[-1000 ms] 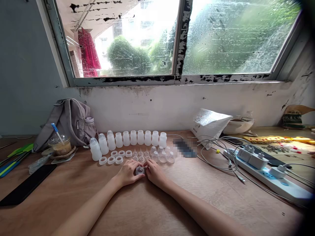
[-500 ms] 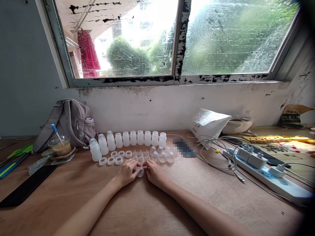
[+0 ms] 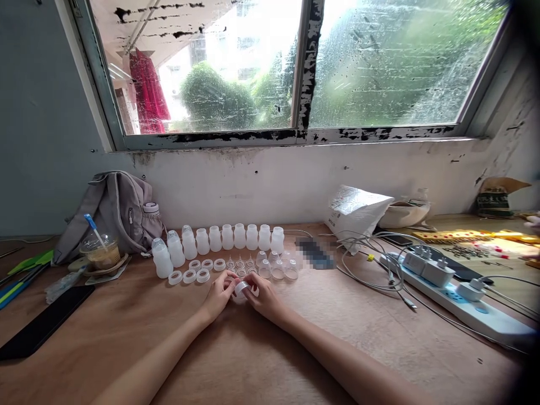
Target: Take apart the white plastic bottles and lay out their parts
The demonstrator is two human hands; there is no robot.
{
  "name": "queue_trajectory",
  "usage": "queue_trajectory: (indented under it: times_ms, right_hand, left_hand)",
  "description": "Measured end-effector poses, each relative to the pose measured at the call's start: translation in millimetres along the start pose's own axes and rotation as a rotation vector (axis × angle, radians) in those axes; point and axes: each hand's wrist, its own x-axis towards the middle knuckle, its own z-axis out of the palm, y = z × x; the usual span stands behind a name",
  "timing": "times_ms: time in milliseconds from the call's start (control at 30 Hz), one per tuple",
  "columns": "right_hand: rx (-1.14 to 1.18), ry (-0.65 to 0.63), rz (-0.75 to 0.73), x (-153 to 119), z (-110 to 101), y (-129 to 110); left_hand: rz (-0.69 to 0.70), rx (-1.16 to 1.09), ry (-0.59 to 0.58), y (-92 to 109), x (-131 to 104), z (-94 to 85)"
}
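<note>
My left hand (image 3: 220, 292) and my right hand (image 3: 264, 295) meet at the middle of the table, fingers closed around a white bottle collar ring (image 3: 242, 289). It is tilted between them, and fingertips hide part of it. Whether a nipple sits inside it I cannot tell. Just beyond my hands are several clear bottle nipples (image 3: 240, 262), partly covered by my fingers. White collar rings (image 3: 203, 275) lie to the left, and clear dome caps (image 3: 277, 270) stand to the right. Behind them runs a row of frosted baby bottles (image 3: 227, 237); those at the left end, such as one bottle (image 3: 162, 259), wear clear tops.
A grey backpack (image 3: 122, 211), a drink cup (image 3: 101, 250) and a black flat slab (image 3: 46, 320) are at the left. Right of the bottles are a white pouch (image 3: 356, 211), tangled cables (image 3: 371, 275) and a power strip (image 3: 455, 301). Part of a hand (image 3: 534, 221) shows at the far right edge.
The collar ring between my hands has tipped up, showing its white rim. My fingers have shifted around it. A hand has come into view at the far right edge.
</note>
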Motion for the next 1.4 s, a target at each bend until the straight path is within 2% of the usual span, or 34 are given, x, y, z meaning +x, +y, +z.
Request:
queue_trajectory:
  times_ms: [167,367,667,1000,1233,1400]
  right_hand:
    - [0.040,0.069,0.151,2.6,-0.5,-0.3]
    - [0.155,0.110,0.248,4.8,-3.6,-1.0]
    - [0.341,0.054,0.280,6.4,-3.4,-3.4]
    - [0.303,0.044,0.308,7.2,-0.3,4.9]
    - [0.263,0.035,0.292,8.3,-6.9,-0.6]
    - [0.507,-0.086,0.342,7.1,-9.0,-5.7]
  left_hand:
    - [0.063,0.113,0.067,8.4,-5.9,2.2]
    - [0.161,0.253,0.009,17.1,-12.9,6.0]
    - [0.226,0.328,-0.015,12.1,-14.5,9.8]
    - [0.235,0.352,-0.119,20.1,-17.4,8.0]
    - [0.204,0.350,-0.025,15.6,-15.3,11.1]
    - [0.171,0.327,0.092,11.6,-9.3,3.7]
